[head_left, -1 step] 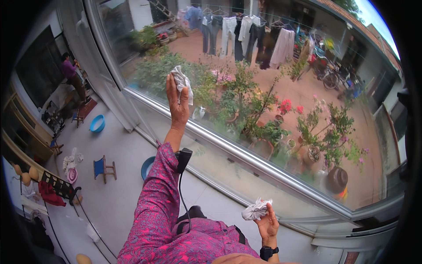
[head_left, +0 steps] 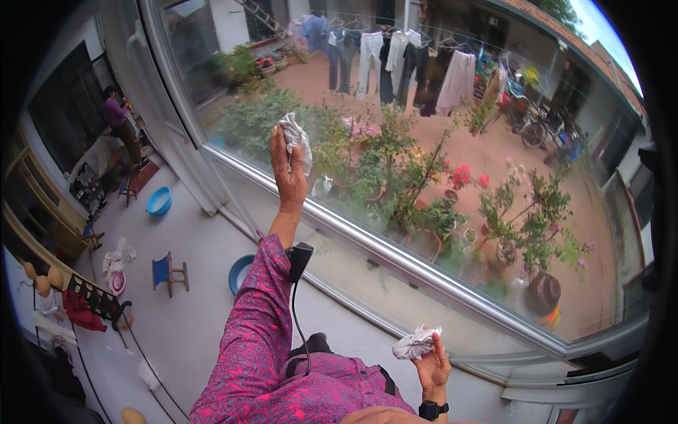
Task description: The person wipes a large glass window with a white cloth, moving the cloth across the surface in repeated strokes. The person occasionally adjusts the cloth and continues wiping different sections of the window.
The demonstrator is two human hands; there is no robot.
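Observation:
My left hand (head_left: 289, 173) is raised to the large window pane (head_left: 244, 85), its fingers laid along a crumpled white cloth (head_left: 297, 145) held at the glass. Lower and to the right, my right hand (head_left: 433, 366) holds a second bunched white cloth (head_left: 415, 344) between thumb and fingers. That hand is near the lower glass, below the silver window rail (head_left: 395, 249); whether its cloth touches the pane I cannot tell. A dark device with a cable is strapped at my left wrist, and a black band circles my right wrist.
On the grey floor to the left are a blue folding stool (head_left: 168, 274), a blue basin (head_left: 159, 201) and another basin (head_left: 241, 274) by my left arm. A person (head_left: 119, 127) stands far left. Beyond the glass are potted plants (head_left: 402, 184), hanging laundry (head_left: 374, 60) and bicycles (head_left: 537, 127).
The whole view has shifted slightly. My left hand with its cloth sits a little lower on the pane; both hands keep hold of their cloths.

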